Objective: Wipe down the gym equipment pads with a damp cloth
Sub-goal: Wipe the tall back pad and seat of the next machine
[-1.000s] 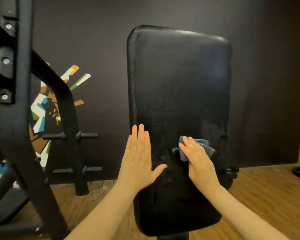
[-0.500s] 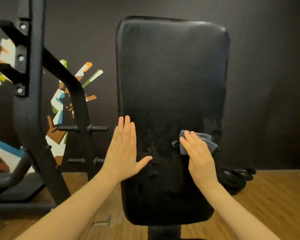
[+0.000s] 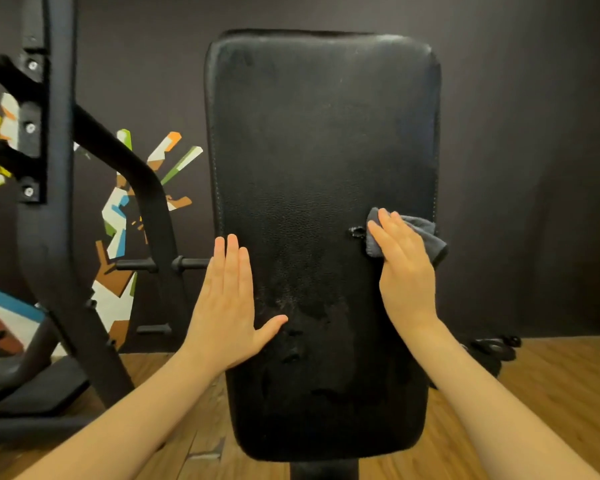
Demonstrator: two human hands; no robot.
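Observation:
A tall black padded backrest [image 3: 323,150] stands upright in the middle of the head view, its lower surface cracked and scuffed. My left hand [image 3: 227,303] lies flat with straight fingers against the pad's left edge. My right hand [image 3: 404,268] presses a small grey cloth [image 3: 425,233] flat against the pad near its right edge; the cloth sticks out above and to the right of the fingers. A small tear in the pad [image 3: 357,233] sits just left of the cloth.
A black steel rack frame [image 3: 58,209] with horizontal pegs [image 3: 160,264] stands to the left, in front of a dark wall with a coloured mural [image 3: 118,216]. Wooden floor [image 3: 551,393] lies below. Dark weight plates [image 3: 492,348] rest on the floor at the right.
My right hand has slid the cloth rightward and a little upward towards the pad's right edge. My left hand stays flat on the left edge. The view has shifted slightly.

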